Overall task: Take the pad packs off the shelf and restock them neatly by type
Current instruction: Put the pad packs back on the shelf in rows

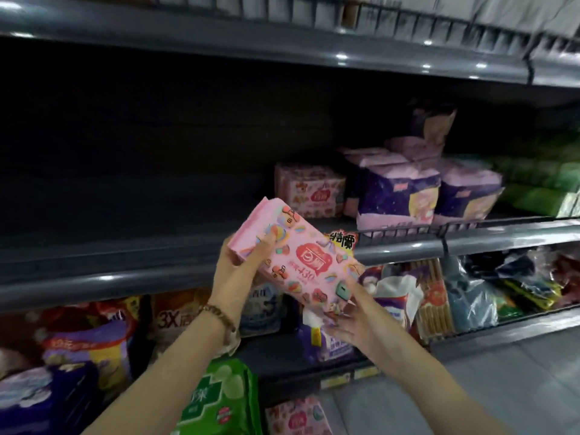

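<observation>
In the left of the frame the middle shelf lies dark, and mixed packs crowd the level below it. At centre the left hand, with a bead bracelet on its wrist, grips the upper left end of a pink pad pack, which is held tilted in the air in front of the shelf rim. The right hand grasps its lower right end. Behind, on the middle shelf, stand a matching pink pack, then purple packs, then green packs at far right.
</observation>
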Demonstrator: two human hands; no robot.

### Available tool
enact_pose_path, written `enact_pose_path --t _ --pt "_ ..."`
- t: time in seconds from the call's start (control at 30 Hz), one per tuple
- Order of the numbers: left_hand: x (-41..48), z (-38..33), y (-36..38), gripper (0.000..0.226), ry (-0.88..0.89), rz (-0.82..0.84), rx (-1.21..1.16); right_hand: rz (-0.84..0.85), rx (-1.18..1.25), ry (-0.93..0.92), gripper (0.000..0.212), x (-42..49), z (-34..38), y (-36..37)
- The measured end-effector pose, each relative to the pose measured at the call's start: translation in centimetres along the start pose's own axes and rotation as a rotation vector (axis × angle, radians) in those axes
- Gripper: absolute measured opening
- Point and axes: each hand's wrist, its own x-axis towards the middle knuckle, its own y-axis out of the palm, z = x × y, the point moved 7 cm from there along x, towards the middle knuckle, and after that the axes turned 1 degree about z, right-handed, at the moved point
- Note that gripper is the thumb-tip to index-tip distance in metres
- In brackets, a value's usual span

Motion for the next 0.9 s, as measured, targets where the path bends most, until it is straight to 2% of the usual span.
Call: enact_pose_path --t 0.1,0.2,0.27,0.37,0.5,0.6,0.67,0.73,0.8,0.87,0.9 --pt "0.9 -0.4 1.0 0.064 0.046 0.091 0.155 -0.085 -0.123 -0.142 0.061 0.9 3.0 0.2" --pt "3.7 -2.5 0.8 0.065 0.177 0.09 0.448 -0.13 -0.251 -0.318 0.048 2.3 6.8 -0.3" --pt "5.5 -4.1 1.4 0.064 0.243 0.117 0.559 -0.154 -0.323 -0.436 0.04 3.6 9.4 -0.7" --pt "8.1 -5.7 3.4 0.053 0.341 0.169 0.704 -0.184 -0.441 -0.559 0.04 6.5 12.5 -1.6" --pt "12.7 -5.2 4.8 0.048 0.365 0.147 0.8 -0.239 -0.636 -0.623 0.055 11.6 15.5 -3.5" --pt "15.5 -1.8 5.3 0.045 0.275 0.183 0.902 -0.239 -0.847 -0.577 0.059 14.8 15.3 -5.2" --pt "16.5 0.7 5.3 0.058 0.188 0.234 0.996 -0.213 -0.982 -0.488 0.074 16.5 13.4 -6.4" --pt "17.0 2.0 5.5 0.079 0.164 0.273 1.106 -0.217 -0.982 -0.522 0.083 17.0 12.1 -7.6" --pt "17.2 1.7 6.1 0.083 0.26 0.287 1.306 -0.242 -1.001 -0.685 0.068 16.3 11.7 -7.6" --pt "17.1 1.2 6.9 0.076 0.396 0.303 1.472 -0.266 -1.185 -0.84 0.05 14.9 11.2 -6.9" --pt "17.1 1.1 7.2 0.071 0.436 0.322 1.499 -0.259 -1.28 -0.864 0.048 14.6 10.8 -6.7"
